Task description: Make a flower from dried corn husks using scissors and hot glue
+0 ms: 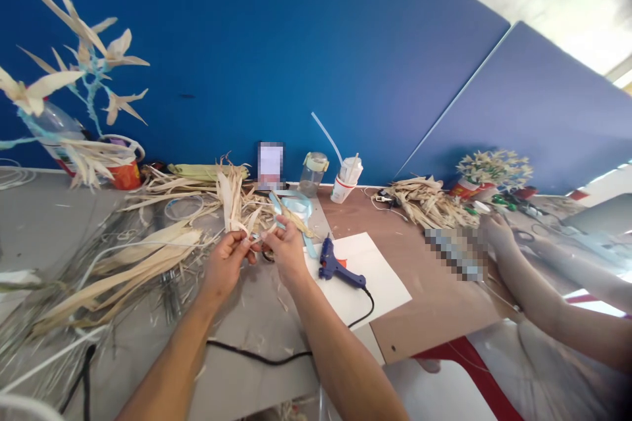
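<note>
My left hand (226, 258) and my right hand (285, 247) meet over the grey table, fingers pinched together on a small folded piece of dried corn husk (254, 231). A light blue ribbon (296, 209) trails from the right hand's fingers toward the back. Just right of my right hand a blue glue gun (336, 267) lies on a white sheet of paper (368, 276), with its black cord (276, 356) running under my forearms.
Long dried husks (123, 263) pile up at the left, with more behind (207, 187). Husk flowers (74, 72) stand in a bottle at the far left. A jar (313, 173), a cup (345, 179) and another husk heap (429, 200) line the blue wall. Another person's arm (533, 289) rests at the right.
</note>
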`<state>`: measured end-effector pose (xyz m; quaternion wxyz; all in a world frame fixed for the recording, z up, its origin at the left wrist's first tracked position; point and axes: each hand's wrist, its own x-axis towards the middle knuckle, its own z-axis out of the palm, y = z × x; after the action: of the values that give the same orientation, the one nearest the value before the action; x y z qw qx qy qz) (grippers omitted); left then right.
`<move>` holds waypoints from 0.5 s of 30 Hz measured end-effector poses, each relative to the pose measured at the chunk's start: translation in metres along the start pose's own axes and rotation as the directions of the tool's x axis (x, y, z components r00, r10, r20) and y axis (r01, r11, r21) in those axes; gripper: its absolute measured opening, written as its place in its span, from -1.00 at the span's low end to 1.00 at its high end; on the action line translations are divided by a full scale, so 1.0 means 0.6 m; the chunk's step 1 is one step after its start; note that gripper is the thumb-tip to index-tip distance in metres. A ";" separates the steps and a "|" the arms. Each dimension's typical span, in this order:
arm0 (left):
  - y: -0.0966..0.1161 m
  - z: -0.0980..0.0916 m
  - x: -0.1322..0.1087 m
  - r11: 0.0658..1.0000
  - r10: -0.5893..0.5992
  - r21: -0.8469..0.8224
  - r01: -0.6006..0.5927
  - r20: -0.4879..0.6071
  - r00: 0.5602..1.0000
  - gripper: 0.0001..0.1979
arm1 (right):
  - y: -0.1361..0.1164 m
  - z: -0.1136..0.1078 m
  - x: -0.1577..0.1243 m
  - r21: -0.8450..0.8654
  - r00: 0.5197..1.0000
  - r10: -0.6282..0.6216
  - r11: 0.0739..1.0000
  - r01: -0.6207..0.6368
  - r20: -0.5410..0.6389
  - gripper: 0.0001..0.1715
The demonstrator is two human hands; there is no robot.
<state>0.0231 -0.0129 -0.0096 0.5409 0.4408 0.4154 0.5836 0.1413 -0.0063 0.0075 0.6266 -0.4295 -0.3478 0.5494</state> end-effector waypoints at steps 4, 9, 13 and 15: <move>-0.005 -0.006 0.003 1.000 0.003 0.002 -0.003 -0.050 0.999 -0.70 | -0.007 -0.004 0.004 -0.018 0.999 -0.035 0.999 0.035 -0.018 -0.43; -0.014 -0.013 0.008 0.999 0.001 -0.044 -0.003 -0.059 0.998 -0.73 | -0.009 -0.003 0.004 -0.052 0.998 -0.065 0.996 0.066 0.010 -0.44; -0.009 -0.010 0.004 0.992 -0.061 -0.111 0.057 -0.032 0.998 -0.72 | -0.009 -0.006 0.005 -0.092 0.990 -0.140 0.986 0.142 0.027 -0.44; -0.003 -0.006 0.001 0.990 -0.087 -0.116 0.084 -0.022 0.996 -0.70 | -0.010 -0.007 0.006 -0.120 0.983 -0.180 0.976 0.184 0.045 -0.45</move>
<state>0.0202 -0.0120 -0.0124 0.5844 0.3826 0.4070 0.5886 0.1478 -0.0039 0.0112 0.6406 -0.4246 -0.4294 0.4742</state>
